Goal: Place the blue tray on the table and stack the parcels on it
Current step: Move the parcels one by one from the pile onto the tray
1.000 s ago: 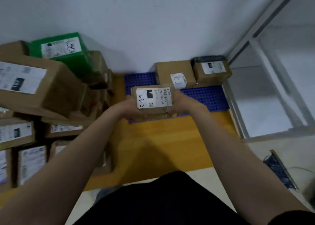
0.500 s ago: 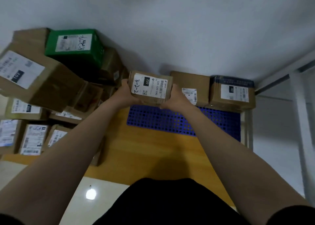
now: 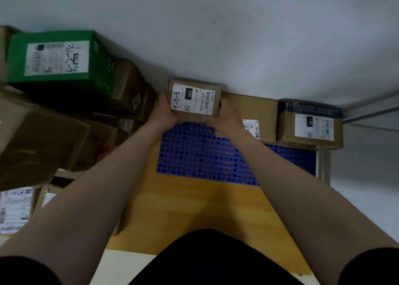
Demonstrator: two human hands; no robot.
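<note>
The blue perforated tray (image 3: pixel 207 155) lies flat on the yellow wooden table (image 3: pixel 183 215), against the white wall. Two brown parcels stand along the tray's far edge: one in the middle (image 3: pixel 259 114) and one with a "150" label at the right (image 3: pixel 311 124). A small brown parcel with a "220" label (image 3: pixel 194 101) is held over the tray's far left corner, close to the wall. My left hand (image 3: pixel 164 111) grips its left side and my right hand (image 3: pixel 226 118) grips its right side.
A pile of parcels fills the left side: a green box (image 3: pixel 58 57) on top, large brown boxes (image 3: pixel 38 142) and labelled ones (image 3: pixel 15 209) below. A grey metal frame (image 3: pixel 323 163) borders the table's right end.
Both hands have carried the "220" parcel away from me, from over the tray's near edge to its far left corner by the wall. The view has tilted down and left.
</note>
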